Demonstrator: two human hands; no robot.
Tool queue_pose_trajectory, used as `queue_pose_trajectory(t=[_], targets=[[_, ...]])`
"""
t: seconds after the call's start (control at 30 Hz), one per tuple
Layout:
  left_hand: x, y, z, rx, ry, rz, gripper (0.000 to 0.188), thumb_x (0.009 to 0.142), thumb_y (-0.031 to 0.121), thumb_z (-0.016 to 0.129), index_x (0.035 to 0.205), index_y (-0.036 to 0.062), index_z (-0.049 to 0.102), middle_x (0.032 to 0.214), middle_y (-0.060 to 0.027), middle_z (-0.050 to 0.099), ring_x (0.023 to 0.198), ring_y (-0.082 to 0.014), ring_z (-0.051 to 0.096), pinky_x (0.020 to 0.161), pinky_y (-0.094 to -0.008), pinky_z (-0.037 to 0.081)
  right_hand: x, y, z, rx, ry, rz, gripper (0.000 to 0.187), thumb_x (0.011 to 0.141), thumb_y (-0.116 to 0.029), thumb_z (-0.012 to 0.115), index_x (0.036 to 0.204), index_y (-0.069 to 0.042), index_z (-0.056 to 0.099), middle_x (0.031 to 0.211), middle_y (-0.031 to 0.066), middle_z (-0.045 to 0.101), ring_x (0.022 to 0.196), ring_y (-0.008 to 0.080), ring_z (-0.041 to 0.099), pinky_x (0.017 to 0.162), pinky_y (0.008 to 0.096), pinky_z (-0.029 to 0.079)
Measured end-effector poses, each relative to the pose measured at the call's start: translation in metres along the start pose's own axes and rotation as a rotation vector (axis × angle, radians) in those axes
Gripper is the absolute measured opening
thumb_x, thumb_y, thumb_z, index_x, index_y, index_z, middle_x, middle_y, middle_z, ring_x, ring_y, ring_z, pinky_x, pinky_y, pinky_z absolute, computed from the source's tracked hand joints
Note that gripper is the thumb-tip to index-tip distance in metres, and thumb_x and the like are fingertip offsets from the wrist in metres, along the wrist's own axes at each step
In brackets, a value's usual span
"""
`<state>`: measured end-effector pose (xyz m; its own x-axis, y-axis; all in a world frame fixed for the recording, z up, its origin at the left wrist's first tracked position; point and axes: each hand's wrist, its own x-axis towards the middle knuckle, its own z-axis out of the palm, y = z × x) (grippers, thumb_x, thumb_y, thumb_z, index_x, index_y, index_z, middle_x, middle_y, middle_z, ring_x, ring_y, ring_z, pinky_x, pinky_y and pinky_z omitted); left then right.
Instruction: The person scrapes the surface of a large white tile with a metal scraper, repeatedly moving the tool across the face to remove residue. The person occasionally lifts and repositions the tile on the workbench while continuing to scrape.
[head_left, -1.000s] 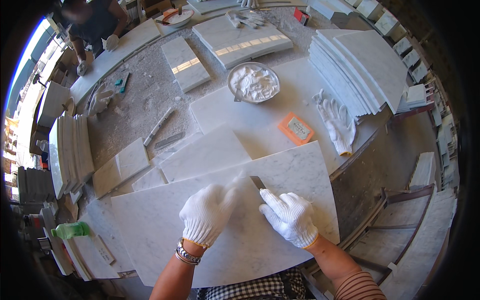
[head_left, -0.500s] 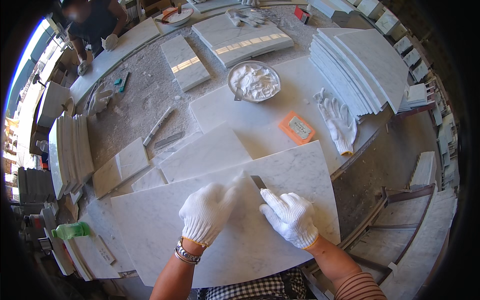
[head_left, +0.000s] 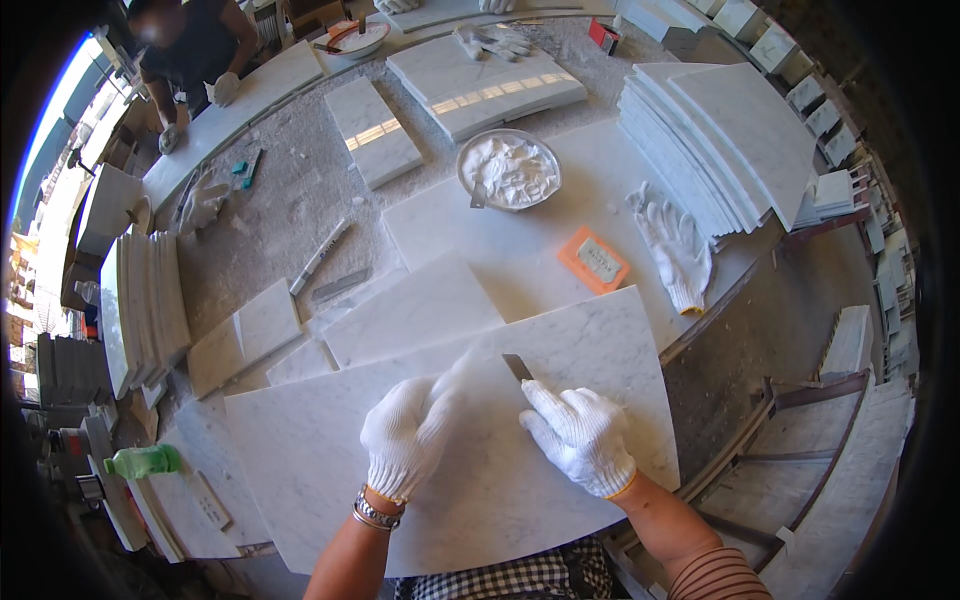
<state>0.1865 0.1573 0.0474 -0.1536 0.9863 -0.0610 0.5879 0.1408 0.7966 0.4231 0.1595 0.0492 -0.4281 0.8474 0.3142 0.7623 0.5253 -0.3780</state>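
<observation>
A large grey-veined white marble slab (head_left: 330,470) lies in front of me. Over its middle is my left hand (head_left: 405,430) in a white knit glove; its fingers are smeared by motion, so their grip cannot be told. To its right, my gloved right hand (head_left: 582,440) is closed on a flat metal scraper blade (head_left: 516,367) that sticks out past the fingertips toward the upper left. The part of the blade inside the hand is hidden. Beyond the slab stand a bowl of white paste (head_left: 512,168) with a small metal blade at its rim, and an orange box (head_left: 594,260).
A loose white glove (head_left: 672,250) lies beside stacked marble slabs (head_left: 690,150) on the right. More slabs (head_left: 145,310) lean at the left, near a green bottle (head_left: 142,461). A marker (head_left: 320,256) rests on the dusty bench. Another person (head_left: 195,60) works at the far left.
My left hand's fingers have shifted slightly away from the blade and are still blurred. The right hand keeps its place with the scraper blade. At the far edge, another person's gloved hands show more.
</observation>
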Motion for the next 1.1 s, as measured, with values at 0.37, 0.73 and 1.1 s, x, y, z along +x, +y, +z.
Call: queue_pose_trajectory(t=[0.37, 0.73, 1.1], targets=[[-0.011, -0.014, -0.001, -0.187, 0.035, 0.046, 0.026, 0.087, 0.019, 0.081, 0.106, 0.0018, 0.078, 0.090, -0.0143, 0.075, 0.078, -0.0271, 0.072, 0.075, -0.0349, 0.057, 0.102, 0.082, 0.000, -0.109, 0.217, 0.026, 0.029, 0.090, -0.020, 0.077, 0.117, -0.010, 0.075, 0.081, 0.0119, 0.069, 0.075, 0.0326, 0.067, 0.068, 0.0442, 0.056], [-0.009, -0.011, -0.003, -0.183, 0.053, 0.122, 0.022, 0.086, 0.013, 0.079, 0.102, -0.0020, 0.077, 0.087, -0.0135, 0.075, 0.077, -0.0218, 0.071, 0.075, -0.0328, 0.057, 0.155, 0.130, 0.038, -0.279, 0.136, 0.074, 0.023, 0.091, -0.029, 0.072, 0.111, -0.018, 0.074, 0.079, 0.0082, 0.070, 0.079, 0.0335, 0.067, 0.073, 0.0495, 0.053], [-0.006, -0.011, -0.003, -0.119, 0.019, 0.142, 0.032, 0.089, 0.034, 0.081, 0.111, 0.0102, 0.079, 0.092, -0.0116, 0.075, 0.081, -0.0298, 0.073, 0.074, -0.0379, 0.057, 0.141, 0.109, 0.018, -0.337, 0.111, 0.065, 0.036, 0.089, -0.028, 0.078, 0.122, -0.014, 0.076, 0.080, 0.0092, 0.069, 0.082, 0.0312, 0.066, 0.075, 0.0456, 0.054]])
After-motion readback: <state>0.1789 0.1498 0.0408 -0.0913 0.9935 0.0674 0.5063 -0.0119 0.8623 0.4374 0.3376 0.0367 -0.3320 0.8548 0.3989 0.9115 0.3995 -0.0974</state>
